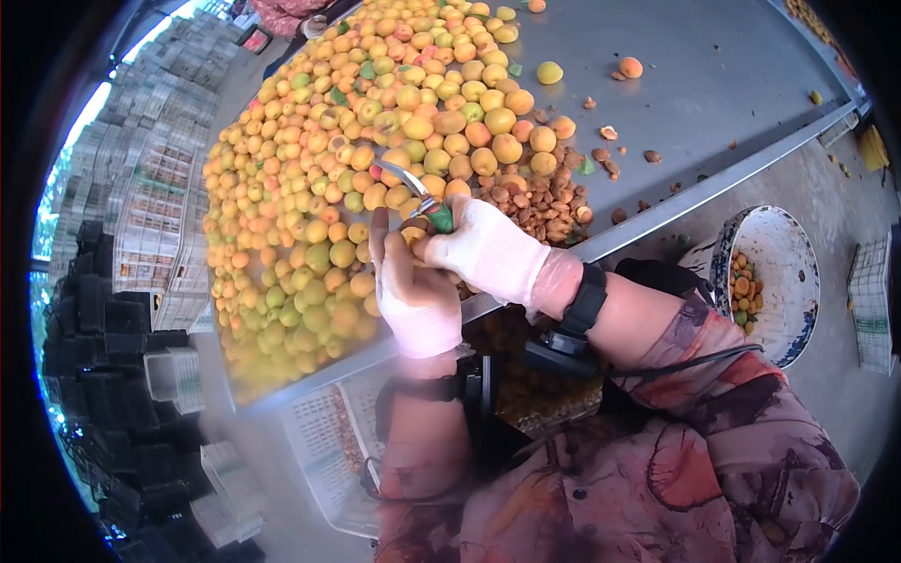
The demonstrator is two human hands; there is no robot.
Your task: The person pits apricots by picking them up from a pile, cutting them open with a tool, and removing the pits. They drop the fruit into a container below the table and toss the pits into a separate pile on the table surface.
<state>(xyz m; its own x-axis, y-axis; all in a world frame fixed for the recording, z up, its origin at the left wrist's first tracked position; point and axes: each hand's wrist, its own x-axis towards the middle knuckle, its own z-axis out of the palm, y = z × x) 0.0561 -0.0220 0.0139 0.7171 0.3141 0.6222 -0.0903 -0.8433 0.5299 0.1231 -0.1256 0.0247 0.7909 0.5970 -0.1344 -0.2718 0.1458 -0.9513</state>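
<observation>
My right hand (490,249), in a pale glove, is closed around the green handle of a small knife (406,178) with a curved metal blade. The blade points up and left over the fruit. My left hand (411,289), also gloved, is cupped just left of the right hand, and the two touch or nearly touch. An apricot (413,233) shows partly between the left fingers and the right hand; the rest of it is hidden. Beyond both hands spreads a big heap of yellow-orange apricots (328,178). Brown apricot pits (544,199) lie piled right of the knife.
The metal table (648,122) has a raised rim, with scattered fruit pieces on it. A white bucket (798,281) holding apricots stands at the right. Below the table edge is a white crate (319,450). Stacked crates (155,220) line the left. Part of another person shows at the top.
</observation>
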